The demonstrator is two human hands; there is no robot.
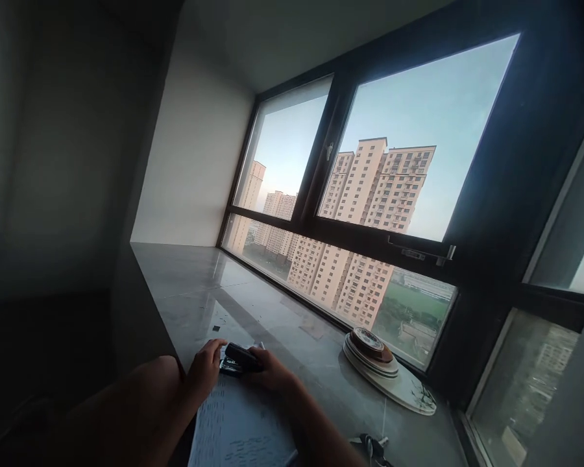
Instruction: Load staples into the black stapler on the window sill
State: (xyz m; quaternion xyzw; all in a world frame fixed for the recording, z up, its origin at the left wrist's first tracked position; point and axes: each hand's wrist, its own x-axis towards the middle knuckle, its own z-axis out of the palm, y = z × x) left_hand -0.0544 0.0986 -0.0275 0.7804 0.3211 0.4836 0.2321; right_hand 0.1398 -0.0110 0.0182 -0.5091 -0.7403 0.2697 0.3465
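A black stapler (242, 356) lies at the top end of sheets of paper (246, 421) covered in rows of dark writing or print. My right hand (272, 371) is closed around the stapler's right end. At its left end, my left hand (207, 366) curls its fingers at the upper left edge of the paper, close against the stapler. Its fingertips are partly hidden, so their exact grip is unclear. A shiny metal part shows below the stapler's dark upper arm. Small dark bits and a little black square (216, 328) lie just beyond the hands.
The sheets rest on a glossy grey stone window sill (185, 279). A stack of plates or round boards (370, 357) with a round dial on top stands by the window. A dark object with straps or cables (370, 447) lies near the right forearm. A bent knee (156, 376) adjoins the sill's edge.
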